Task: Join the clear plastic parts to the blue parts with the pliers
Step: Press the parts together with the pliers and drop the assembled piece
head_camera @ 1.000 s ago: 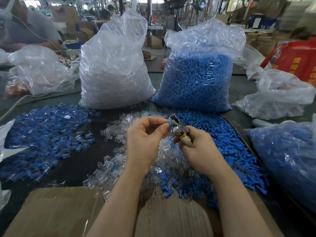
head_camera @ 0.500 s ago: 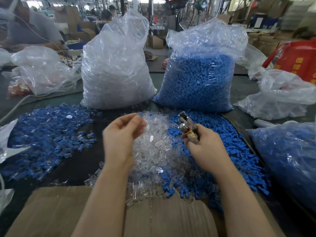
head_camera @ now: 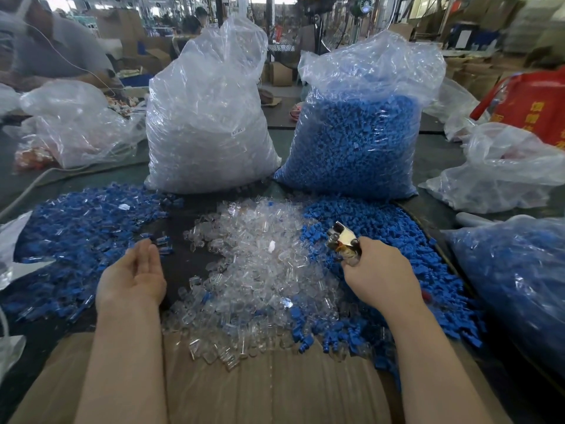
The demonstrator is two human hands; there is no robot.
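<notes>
A heap of loose clear plastic parts (head_camera: 260,270) lies in the middle of the table, with a heap of loose blue parts (head_camera: 388,237) touching it on the right. Joined blue-and-clear pieces (head_camera: 79,234) spread out on the left. My left hand (head_camera: 134,272) hovers palm-up and empty at the right edge of the joined pile, fingers apart. My right hand (head_camera: 377,272) grips the small metal pliers (head_camera: 342,240) above the border of the clear and blue heaps, jaws pointing up and away.
A tall bag of clear parts (head_camera: 208,117) and a bag of blue parts (head_camera: 354,133) stand behind the heaps. More bags (head_camera: 516,286) crowd the right side. Brown cardboard (head_camera: 269,390) covers the near edge. Another person (head_camera: 52,47) works at the far left.
My left hand drew away from the pliers and swung left to the joined pile, opening palm-up. My right hand moved right and slightly down with the pliers.
</notes>
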